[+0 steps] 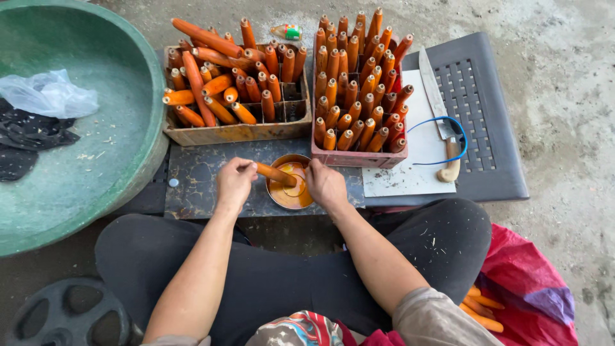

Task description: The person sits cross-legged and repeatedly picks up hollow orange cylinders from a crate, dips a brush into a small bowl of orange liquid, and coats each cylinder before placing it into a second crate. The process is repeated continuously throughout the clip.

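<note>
An orange stick (275, 173) is held in the closed grip of the left hand (234, 182), its far end laid over the rim of a small round tin (289, 185) of orange liquid on the dark surface (198, 186). The tin's right edge is touched by the right hand (325, 186), whose fingers are curled; whether anything is pinched there cannot be told. Just behind, more orange sticks are stacked in a wooden crate (237, 132) and stood upright in a red crate (352, 157). A knife (439, 109) lies well to the right.

A low dark stone-patterned slab (205, 173) on the concrete floor (564, 96) carries a worn wooden crate (237, 132), a red plastic crate (355, 157) and a round orange-stained metal tin (289, 192); a grey perforated plastic tray (487, 128) adjoins it.
</note>
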